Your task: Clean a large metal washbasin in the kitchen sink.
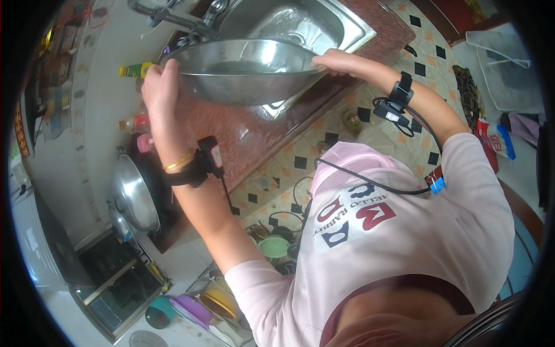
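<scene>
A wide stainless-steel basin (248, 88) is held between my two hands over the red-brown counter and the near part of the sink (347, 26). The fingers of my left hand (162, 87) are closed on its left rim. At the opposite rim, my right hand (336, 62) grips with its thumb on top. The basin looks slightly tilted, and whether it holds anything I cannot tell. Just beyond it stands the metal faucet (185, 22).
Bottles, including a yellow-green one (136, 70) and a red-labelled one (137, 122), line the wall left of the counter (248, 136). A large steel wok (137, 191) sits farther left. Below are a rack with colourful basins (193, 311) and the patterned tile floor (300, 162).
</scene>
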`<control>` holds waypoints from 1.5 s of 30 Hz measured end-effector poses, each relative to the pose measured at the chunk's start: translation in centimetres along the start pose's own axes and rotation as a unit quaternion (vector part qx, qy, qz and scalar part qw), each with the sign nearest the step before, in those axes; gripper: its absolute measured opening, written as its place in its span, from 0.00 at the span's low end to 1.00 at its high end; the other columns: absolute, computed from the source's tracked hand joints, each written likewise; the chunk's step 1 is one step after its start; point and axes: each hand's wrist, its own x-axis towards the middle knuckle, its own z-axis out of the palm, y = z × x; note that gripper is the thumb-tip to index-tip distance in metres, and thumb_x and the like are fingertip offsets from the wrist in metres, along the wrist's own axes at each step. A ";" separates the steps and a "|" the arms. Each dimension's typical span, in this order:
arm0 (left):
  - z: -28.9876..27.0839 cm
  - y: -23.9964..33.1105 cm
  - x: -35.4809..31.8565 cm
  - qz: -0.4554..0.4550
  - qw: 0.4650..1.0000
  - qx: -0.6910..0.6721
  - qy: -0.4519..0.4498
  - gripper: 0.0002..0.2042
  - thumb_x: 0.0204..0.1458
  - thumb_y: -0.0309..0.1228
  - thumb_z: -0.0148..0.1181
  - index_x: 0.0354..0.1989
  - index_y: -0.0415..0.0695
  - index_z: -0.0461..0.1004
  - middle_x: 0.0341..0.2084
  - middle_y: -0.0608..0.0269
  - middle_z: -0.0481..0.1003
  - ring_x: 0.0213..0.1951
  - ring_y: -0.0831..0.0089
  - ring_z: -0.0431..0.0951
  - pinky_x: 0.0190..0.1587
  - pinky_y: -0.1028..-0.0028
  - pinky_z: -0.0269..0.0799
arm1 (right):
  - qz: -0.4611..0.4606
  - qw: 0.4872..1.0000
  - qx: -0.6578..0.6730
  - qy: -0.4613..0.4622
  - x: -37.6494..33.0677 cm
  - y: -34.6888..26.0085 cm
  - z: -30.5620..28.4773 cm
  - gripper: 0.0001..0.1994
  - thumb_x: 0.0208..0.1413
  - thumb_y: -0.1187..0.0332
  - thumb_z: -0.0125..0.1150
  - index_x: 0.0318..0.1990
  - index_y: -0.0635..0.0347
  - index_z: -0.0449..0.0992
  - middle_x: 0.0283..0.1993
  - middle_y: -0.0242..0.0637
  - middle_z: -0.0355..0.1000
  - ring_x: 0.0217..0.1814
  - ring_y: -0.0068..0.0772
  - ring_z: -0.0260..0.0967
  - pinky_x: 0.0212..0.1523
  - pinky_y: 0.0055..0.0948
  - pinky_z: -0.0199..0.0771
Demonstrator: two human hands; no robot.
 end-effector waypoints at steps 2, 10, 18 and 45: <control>-1.5 3.1 0.6 0.004 0.997 0.024 -0.074 0.24 0.40 0.48 0.48 0.32 0.35 0.73 0.34 0.41 0.73 0.42 0.52 0.72 0.47 0.64 0.64 | 0.021 0.998 0.060 -0.023 0.0 0.4 0.0 0.17 0.42 0.52 0.50 0.16 0.56 0.62 0.14 0.32 0.55 0.14 0.26 0.47 0.16 0.28 0.43; -3.1 11.4 3.0 0.114 0.968 0.213 -0.068 0.25 0.41 0.48 0.44 0.36 0.37 0.73 0.38 0.42 0.72 0.44 0.49 0.70 0.47 0.65 0.62 | 0.012 0.989 0.112 -0.097 -1.3 1.3 0.1 0.16 0.48 0.52 0.45 0.21 0.54 0.64 0.16 0.28 0.56 0.14 0.20 0.48 0.14 0.22 0.44; -2.1 12.8 5.1 0.159 0.928 0.316 -0.112 0.22 0.45 0.47 0.38 0.38 0.44 0.71 0.39 0.42 0.70 0.45 0.47 0.68 0.47 0.61 0.62 | 0.027 0.985 0.140 -0.096 -1.1 2.3 0.2 0.17 0.48 0.51 0.44 0.18 0.52 0.60 0.15 0.26 0.55 0.12 0.20 0.45 0.13 0.23 0.42; 5.7 -13.3 -21.9 -0.167 0.979 -0.083 0.077 0.18 0.43 0.37 0.61 0.21 0.38 0.59 0.16 0.57 0.59 0.20 0.63 0.59 0.26 0.65 0.59 | -0.178 0.920 -0.336 0.097 -2.1 -3.3 4.3 0.26 0.47 0.50 0.51 0.31 0.74 0.69 0.26 0.55 0.70 0.30 0.52 0.70 0.33 0.42 0.70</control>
